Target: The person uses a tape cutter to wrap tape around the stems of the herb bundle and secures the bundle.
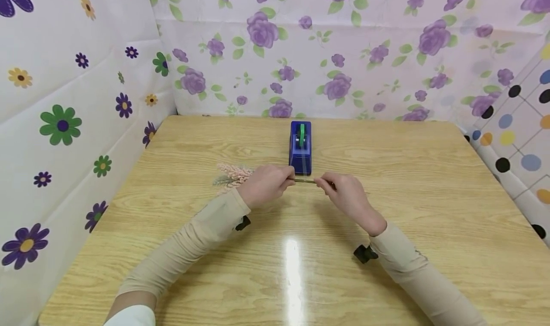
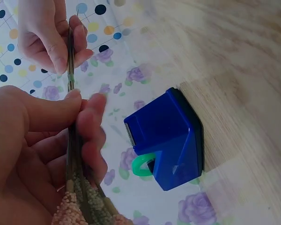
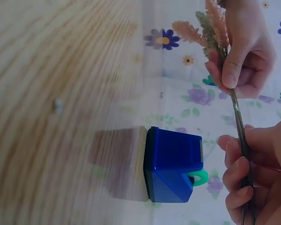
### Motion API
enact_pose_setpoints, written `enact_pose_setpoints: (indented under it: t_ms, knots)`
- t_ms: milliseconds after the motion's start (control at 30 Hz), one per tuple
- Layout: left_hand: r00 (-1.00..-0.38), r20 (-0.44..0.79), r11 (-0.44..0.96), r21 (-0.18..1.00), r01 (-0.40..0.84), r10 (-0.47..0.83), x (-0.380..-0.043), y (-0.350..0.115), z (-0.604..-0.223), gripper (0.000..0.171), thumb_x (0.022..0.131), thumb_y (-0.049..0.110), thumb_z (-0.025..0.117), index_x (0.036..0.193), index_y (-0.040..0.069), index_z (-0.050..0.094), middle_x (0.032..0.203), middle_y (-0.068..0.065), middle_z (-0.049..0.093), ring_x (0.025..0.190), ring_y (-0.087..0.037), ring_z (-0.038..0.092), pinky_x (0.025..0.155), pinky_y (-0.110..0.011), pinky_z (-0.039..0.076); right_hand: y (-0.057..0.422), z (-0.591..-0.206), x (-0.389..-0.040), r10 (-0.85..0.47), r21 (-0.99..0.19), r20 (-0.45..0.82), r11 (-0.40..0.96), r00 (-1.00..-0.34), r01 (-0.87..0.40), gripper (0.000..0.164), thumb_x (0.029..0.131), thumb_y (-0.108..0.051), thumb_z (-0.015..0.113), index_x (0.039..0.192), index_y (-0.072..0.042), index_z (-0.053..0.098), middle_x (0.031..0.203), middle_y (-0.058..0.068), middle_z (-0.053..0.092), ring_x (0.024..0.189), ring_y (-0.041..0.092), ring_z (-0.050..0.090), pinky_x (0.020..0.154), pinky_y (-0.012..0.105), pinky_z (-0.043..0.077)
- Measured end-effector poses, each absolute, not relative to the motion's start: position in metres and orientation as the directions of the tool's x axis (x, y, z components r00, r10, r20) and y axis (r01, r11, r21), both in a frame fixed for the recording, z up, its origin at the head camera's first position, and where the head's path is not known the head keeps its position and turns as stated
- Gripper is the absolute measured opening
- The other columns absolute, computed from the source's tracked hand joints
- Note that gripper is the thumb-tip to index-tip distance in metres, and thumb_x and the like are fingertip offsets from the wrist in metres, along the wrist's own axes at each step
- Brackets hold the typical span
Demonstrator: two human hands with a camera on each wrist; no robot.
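A small bunch of dried-looking flower sprigs [image 1: 234,174], with pink and grey-green heads, is held level above the table. My left hand [image 1: 265,186] pinches its thin stems [image 1: 305,181] just below the heads, which point left. On the stems' other end, the fingers of my right hand [image 1: 347,198] curl around them. Between the hands, a shiny clear band that looks like tape [image 3: 236,107] shows on the stems. Just beyond stands a blue tape dispenser [image 1: 301,163] with a green core [image 2: 143,165], its toothed cutter [image 2: 129,135] facing the hands.
The wood-grain table [image 1: 206,278] has a bright light reflection near its front. Floral sheets [image 1: 301,54] rise behind it and on the left, and a dotted sheet [image 1: 515,140] on the right. A small pale speck [image 3: 57,105] lies on the tabletop.
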State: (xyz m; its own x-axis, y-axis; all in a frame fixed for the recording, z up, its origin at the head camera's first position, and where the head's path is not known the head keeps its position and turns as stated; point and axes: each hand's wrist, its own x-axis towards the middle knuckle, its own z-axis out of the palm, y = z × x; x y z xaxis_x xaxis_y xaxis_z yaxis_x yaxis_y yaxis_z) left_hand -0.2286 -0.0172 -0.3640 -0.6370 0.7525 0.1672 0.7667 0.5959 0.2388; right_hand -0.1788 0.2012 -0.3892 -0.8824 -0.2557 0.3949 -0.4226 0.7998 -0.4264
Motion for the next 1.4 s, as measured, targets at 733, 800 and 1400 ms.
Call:
enact_pose_setpoints:
  t_ms: [733, 800, 1400]
  knots:
    - [-0.691, 0.153, 0.655, 0.227, 0.720, 0.706, -0.232, -0.012, -0.366, 0.009, 0.095, 0.018, 0.062, 0.091, 0.009, 0.062, 0.080, -0.002, 0.068, 0.063, -0.011, 0.056, 0.057, -0.024, 0.048, 0.197, -0.394, -0.183, -0.184, -0.393, 0.468, 0.833, -0.864, -0.390, 0.009, 0.089, -0.019, 0.071, 0.086, -0.010, 0.070, 0.077, 0.003, 0.071, 0.063, 0.014, 0.059, 0.054, 0.025, 0.044]
    - [-0.692, 0.139, 0.655, 0.235, 0.718, 0.708, -0.233, -0.011, -0.366, 0.009, 0.097, 0.016, 0.059, 0.093, 0.009, 0.058, 0.078, -0.003, 0.065, 0.061, -0.011, 0.053, 0.056, -0.023, 0.046, 0.196, -0.394, -0.184, -0.176, -0.401, 0.443, 0.838, -0.879, -0.370, 0.013, 0.091, -0.022, 0.068, 0.090, -0.009, 0.070, 0.075, 0.004, 0.070, 0.057, 0.013, 0.055, 0.050, 0.025, 0.041]
    - [-0.696, 0.211, 0.650, 0.252, 0.717, 0.686, -0.233, -0.009, -0.367, 0.017, 0.098, 0.019, 0.058, 0.091, 0.008, 0.069, 0.079, -0.003, 0.070, 0.061, -0.011, 0.058, 0.061, -0.026, 0.050, 0.192, -0.390, -0.189, -0.188, -0.364, 0.502, 0.839, -0.844, -0.404, 0.017, 0.091, -0.021, 0.068, 0.085, -0.006, 0.073, 0.072, 0.006, 0.068, 0.060, 0.018, 0.055, 0.055, 0.027, 0.041]
